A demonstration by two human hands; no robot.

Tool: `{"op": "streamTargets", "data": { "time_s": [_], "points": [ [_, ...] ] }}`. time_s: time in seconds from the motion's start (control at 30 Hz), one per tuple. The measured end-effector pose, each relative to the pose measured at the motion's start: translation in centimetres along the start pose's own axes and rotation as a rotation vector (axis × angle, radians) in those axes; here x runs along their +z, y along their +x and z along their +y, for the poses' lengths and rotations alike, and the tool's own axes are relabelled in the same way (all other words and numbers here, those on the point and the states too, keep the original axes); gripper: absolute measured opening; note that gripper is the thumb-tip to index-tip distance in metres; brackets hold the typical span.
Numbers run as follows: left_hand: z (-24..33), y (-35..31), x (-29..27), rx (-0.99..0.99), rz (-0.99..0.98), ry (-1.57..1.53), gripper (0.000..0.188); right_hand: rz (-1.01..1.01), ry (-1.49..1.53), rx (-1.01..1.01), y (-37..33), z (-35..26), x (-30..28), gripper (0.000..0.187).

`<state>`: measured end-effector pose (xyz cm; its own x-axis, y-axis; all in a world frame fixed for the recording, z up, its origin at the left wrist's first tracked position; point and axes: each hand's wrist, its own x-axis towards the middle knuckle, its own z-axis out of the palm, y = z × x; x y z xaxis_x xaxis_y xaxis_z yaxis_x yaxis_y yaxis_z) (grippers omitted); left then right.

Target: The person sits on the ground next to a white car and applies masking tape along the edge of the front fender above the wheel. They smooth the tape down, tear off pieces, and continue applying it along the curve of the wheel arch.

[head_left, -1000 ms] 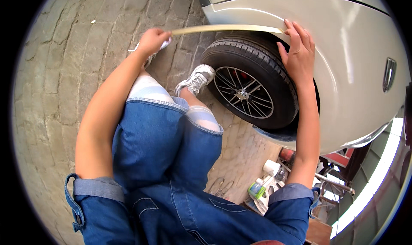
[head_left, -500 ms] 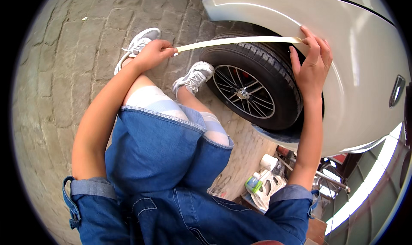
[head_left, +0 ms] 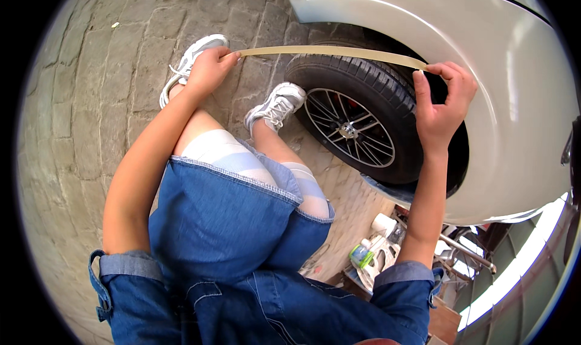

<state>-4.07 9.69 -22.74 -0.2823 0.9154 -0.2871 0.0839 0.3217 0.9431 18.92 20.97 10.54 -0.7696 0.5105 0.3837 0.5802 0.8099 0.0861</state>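
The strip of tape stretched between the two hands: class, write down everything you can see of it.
The strip of tape is a long, narrow, pale tan band that looks like paper masking tape. It is pulled taut, nearly level, above the car's black tyre. The left hand pinches one end. The right hand holds the other beside the silver wheel arch. No roll is visible.

A small green-capped bottle (head_left: 362, 255) is lying low in the frame, right of centre, beside a white roll (head_left: 384, 224) and pale wrapped items (head_left: 376, 266). No labels, signs or screens are showing clearly.
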Motion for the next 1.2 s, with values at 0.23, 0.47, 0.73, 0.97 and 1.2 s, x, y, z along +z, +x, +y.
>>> {"op": "streamTargets", "data": {
  "time_s": [0.23, 0.47, 0.73, 0.97, 1.2],
  "points": [
    [1.6, 3.0, -0.4, 0.02, 0.079, -0.019, 0.04, 0.239, -0.204, 0.037, 1.5, 1.3, 0.9, 0.016],
    [4.9, 10.6, -1.4, -0.041, 0.423, -0.051, 0.043, 0.374, -0.559, -0.154, 4.7, 4.1, 2.2, 0.015],
    [7.3, 12.0, -2.1, -0.143, 0.414, -0.085, 0.04, 0.315, -0.682, -0.182, 5.7, 4.2, 2.4, 0.017],
    [5.8, 13.9, -1.2, -0.045, 0.483, -0.029, 0.041, 0.32, -0.712, -0.184, 5.8, 4.3, 2.7, 0.016],
    [7.4, 13.8, -1.5, -0.082, 0.448, 0.02, 0.042, 0.326, -0.729, -0.205, 5.1, 4.4, 2.8, 0.015]
  ]
}}
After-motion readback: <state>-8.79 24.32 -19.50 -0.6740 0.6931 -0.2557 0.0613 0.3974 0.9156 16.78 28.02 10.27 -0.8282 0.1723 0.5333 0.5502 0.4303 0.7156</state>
